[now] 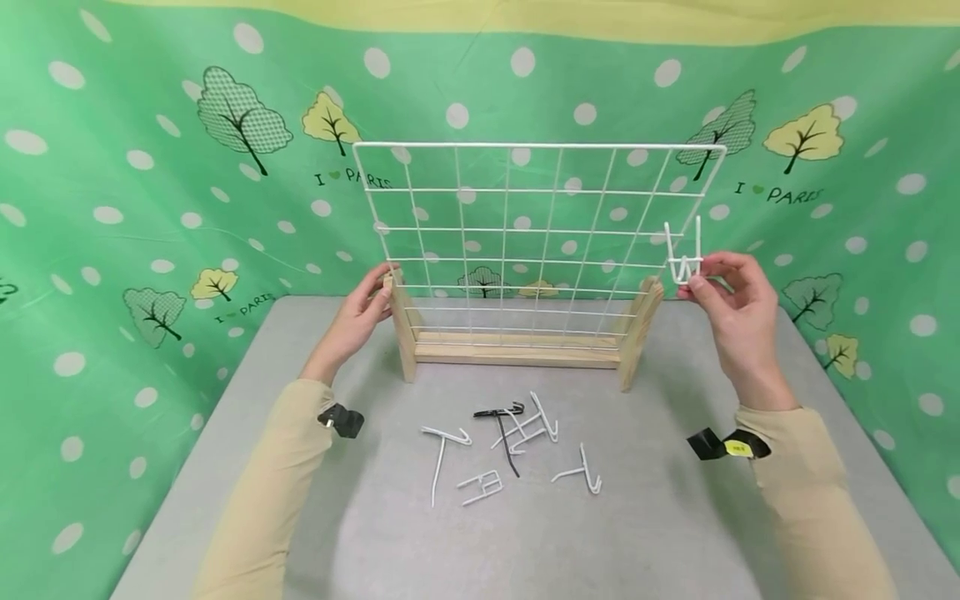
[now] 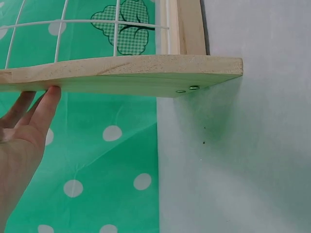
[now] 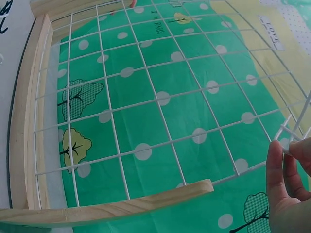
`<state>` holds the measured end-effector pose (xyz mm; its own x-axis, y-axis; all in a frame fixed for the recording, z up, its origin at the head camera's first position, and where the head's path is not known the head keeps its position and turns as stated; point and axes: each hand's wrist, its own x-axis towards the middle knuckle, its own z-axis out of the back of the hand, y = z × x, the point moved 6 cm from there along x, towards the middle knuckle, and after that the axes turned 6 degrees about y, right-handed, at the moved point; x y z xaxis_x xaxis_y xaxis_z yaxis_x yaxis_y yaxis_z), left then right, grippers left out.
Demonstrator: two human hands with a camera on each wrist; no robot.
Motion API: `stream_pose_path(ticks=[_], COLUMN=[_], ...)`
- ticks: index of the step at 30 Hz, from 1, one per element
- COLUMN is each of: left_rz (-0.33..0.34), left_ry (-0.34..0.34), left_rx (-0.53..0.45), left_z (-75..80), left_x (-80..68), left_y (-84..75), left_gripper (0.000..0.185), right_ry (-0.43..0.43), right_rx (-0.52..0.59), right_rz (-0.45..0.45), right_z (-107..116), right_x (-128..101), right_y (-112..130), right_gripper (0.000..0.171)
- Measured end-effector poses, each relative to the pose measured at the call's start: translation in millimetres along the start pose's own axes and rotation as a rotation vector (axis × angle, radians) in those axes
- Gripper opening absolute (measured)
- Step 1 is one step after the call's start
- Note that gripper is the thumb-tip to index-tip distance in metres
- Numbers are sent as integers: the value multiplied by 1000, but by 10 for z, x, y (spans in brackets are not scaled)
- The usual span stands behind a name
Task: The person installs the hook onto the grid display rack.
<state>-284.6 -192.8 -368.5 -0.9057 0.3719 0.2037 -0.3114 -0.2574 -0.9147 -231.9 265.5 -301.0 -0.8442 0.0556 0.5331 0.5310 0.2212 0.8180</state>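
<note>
Only the head view shows the loose hooks (image 1: 517,446) on the table (image 1: 675,533). The right hand (image 1: 738,304) pinches a white wire hook (image 1: 684,254) beside the grid (image 1: 525,242). The left hand (image 1: 360,321), fingers straight, touches the wooden foot (image 2: 121,73).

Two bare hands: left hand (image 1: 358,321), right hand (image 1: 738,312), no gloves, no rings seen. Long beige sleeves to both wrists, plain fabric, soft folds. Small black device strapped at left wrist (image 1: 342,419). Black device at right wrist (image 1: 726,445), small yellow label on it. Fingers (image 3: 275,167) bare, nails short.
</note>
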Motion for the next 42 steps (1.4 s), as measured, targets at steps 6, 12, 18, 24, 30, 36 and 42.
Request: stream_pose_path(ticks=[6,12,18,24,30,36,42], left_rz=[-27,-39,-22,-10,-12,-11,-20], left_ry=[-15,-18,-8,2,0,-5,-2], left_rx=[8,20,12,20,7,-8,-31], left_z=[30,22,-14,-53,-49,-45,-61], left_x=[11,16,-30,-52,-51,-55,-52], left_y=[112,103,-23,-217,-213,-201,-205], left_gripper=[45,45,45,45,44,44,44], right_ry=[11,15,-21,-53,-58,-57,-75], right_rx=[-10,-6,78,154,157,171,220], right_rz=[3,-1,5,-6,-13,2,18], right_z=[4,-6,-55,-91,-149,-200,-228], right_x=[4,31,43,55,104,157,217], right_y=[58,97,72,45,35,40,23], right_gripper=[22,22,20,21,20,20,18])
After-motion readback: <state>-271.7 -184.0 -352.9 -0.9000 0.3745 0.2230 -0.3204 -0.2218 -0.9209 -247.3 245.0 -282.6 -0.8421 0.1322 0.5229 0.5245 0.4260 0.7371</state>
